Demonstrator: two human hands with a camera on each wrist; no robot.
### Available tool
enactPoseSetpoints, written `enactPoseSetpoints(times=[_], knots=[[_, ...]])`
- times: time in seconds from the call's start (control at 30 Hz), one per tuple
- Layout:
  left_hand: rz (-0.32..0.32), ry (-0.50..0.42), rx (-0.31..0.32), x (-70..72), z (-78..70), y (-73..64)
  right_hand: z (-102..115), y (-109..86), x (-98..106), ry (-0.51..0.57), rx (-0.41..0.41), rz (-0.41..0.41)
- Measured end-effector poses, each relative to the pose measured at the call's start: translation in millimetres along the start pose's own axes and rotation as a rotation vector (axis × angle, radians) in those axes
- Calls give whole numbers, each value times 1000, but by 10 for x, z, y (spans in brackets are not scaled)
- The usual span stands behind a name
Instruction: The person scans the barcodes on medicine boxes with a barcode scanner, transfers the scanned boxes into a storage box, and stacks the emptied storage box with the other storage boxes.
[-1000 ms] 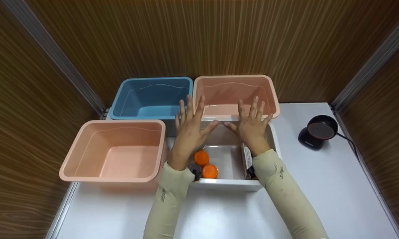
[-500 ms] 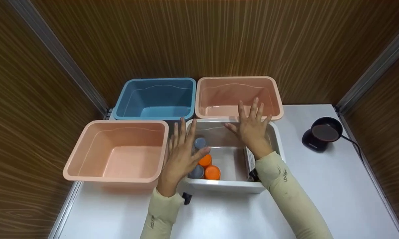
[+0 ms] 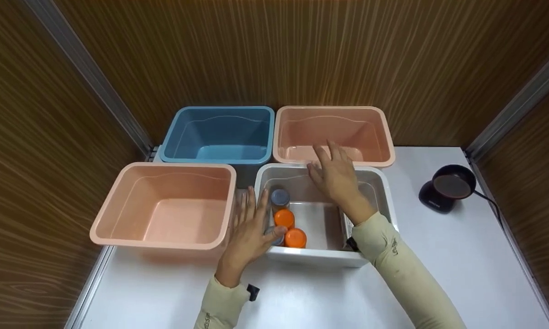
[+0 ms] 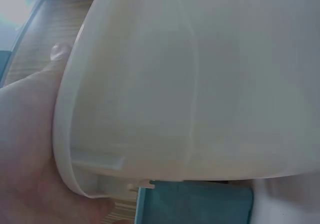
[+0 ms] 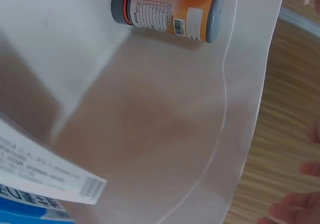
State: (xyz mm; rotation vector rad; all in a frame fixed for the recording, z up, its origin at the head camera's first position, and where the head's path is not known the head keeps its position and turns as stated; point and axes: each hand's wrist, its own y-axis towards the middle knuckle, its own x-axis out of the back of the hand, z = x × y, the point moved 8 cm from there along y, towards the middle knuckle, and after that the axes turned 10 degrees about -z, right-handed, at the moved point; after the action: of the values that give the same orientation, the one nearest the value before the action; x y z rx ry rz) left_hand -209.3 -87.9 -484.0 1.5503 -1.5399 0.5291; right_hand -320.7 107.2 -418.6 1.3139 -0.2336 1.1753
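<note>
Along the left wall of the white tub (image 3: 320, 257), upright orange-capped bottles (image 3: 296, 238) were seen just right of the left hand (image 3: 246, 237), placed nearer, its fingers spread; at the far side, nothing was gripped by the right hand's (image 3: 337, 180) parted fingers.

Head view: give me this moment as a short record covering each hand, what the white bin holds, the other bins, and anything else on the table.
Left hand: at white bin's left rim, contact unclear
Right hand: above white bin, holding nothing
White bin holds: orange-lidded bottles, grey-lidded bottles, white box
Behind it: blue bin, peach bin
Left of it: second peach bin
Far right: black device with cord
</note>
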Motion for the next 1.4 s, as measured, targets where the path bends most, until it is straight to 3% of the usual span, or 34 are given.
enactPoseSetpoints(times=[0.13,0.27,0.43,0.57,0.8,1.17,1.4], knots=[[0,3,-1,13,-19,-49,172,-57,-36,69,58,153],[20,16,24,11,-10,-101,395,-141,-88,77,186,348],[25,-22,79,-23,7,-144,613,-173,-123,63,345,479],[37,-44,118,-51,0,-172,663,-184,-258,48,372,584],[70,-32,132,-108,-43,-178,663,-286,-620,54,367,759],[142,-103,173,-121,-96,-193,627,-419,-1038,-24,331,865],[162,-115,181,-134,-125,-185,603,-439,-1120,-25,323,855]])
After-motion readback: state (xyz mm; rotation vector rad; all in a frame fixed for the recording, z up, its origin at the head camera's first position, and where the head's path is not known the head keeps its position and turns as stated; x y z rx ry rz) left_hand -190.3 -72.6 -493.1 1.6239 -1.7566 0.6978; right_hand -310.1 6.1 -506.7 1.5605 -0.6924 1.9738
